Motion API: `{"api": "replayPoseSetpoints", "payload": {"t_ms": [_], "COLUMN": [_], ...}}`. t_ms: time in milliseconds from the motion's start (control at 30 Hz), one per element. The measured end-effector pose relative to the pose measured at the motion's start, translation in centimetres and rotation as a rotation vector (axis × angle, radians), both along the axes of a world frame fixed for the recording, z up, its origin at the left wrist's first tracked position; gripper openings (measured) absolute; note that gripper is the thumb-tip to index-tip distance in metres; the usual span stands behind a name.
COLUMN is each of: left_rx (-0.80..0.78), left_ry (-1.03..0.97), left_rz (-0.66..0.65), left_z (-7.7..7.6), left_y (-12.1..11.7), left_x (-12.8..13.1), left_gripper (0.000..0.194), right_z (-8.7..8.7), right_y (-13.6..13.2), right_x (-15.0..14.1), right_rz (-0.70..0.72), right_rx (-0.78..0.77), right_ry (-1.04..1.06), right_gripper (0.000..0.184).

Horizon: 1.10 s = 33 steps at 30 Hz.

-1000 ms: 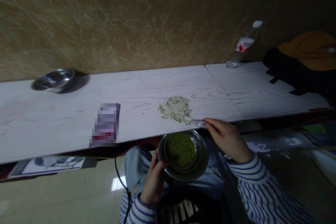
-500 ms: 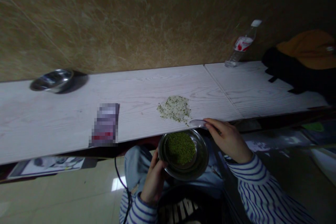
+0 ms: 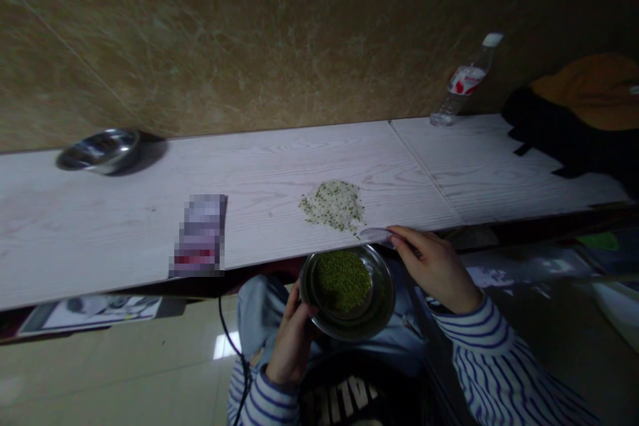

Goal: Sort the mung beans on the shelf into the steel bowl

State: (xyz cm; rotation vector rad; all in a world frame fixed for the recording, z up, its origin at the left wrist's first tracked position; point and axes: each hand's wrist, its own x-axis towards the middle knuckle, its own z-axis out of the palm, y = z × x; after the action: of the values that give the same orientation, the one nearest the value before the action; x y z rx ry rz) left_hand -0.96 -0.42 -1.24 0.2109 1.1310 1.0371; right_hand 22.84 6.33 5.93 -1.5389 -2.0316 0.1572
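Note:
My left hand [image 3: 293,339] grips the left rim of a steel bowl [image 3: 383,299], held just below the table's front edge above my lap. Small green beans [image 3: 344,279], like mung beans, lie inside it. Between the closed fingers of my right hand [image 3: 434,266] is a thin, pale, see-through piece with a rounded end [image 3: 375,234]; whether it is a spoon or a scraper I cannot tell. Its tip rests at the table edge, beside a pile of white grains mixed with green beans [image 3: 333,205], which looks like rice.
Another steel bowl [image 3: 102,152] sits tilted at the back left of the white wooden table [image 3: 249,173]. A blurred-out flat object [image 3: 200,236] lies near the front edge. Back right are a plastic bottle [image 3: 462,83], an orange cap [image 3: 589,93] and dark cloth [image 3: 539,130].
Both hands keep their grips almost unmoved. The view has shifted very slightly; the bowl of beans and the pile look the same.

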Motion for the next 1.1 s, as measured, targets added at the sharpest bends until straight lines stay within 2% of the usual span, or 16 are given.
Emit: {"api": "replayPoseSetpoints", "payload": {"t_ms": [167, 833, 967, 1100], "left_rx": [0.008, 0.037, 0.025, 0.010], "left_ry": [-0.006, -0.047, -0.042, -0.029], "left_rz": [0.005, 0.008, 0.016, 0.018], "left_z": [0.4, 1.0, 0.7, 0.2], "left_y": [0.0, 0.2, 0.2, 0.3], "left_x": [0.1, 0.2, 0.1, 0.1], "left_gripper": [0.053, 0.062, 0.059, 0.063], "right_z": [-0.3, 0.4, 0.2, -0.2], "right_y": [0.4, -0.2, 0.4, 1.8], "right_x": [-0.3, -1.8, -1.3, -1.1], "right_rz": [-0.019, 0.105, 0.063, 0.092], "right_rx": [-0.003, -0.057, -0.046, -0.069], "right_ry": [0.022, 0.043, 0.051, 0.038], "right_gripper": [0.026, 0.024, 0.024, 0.024]}}
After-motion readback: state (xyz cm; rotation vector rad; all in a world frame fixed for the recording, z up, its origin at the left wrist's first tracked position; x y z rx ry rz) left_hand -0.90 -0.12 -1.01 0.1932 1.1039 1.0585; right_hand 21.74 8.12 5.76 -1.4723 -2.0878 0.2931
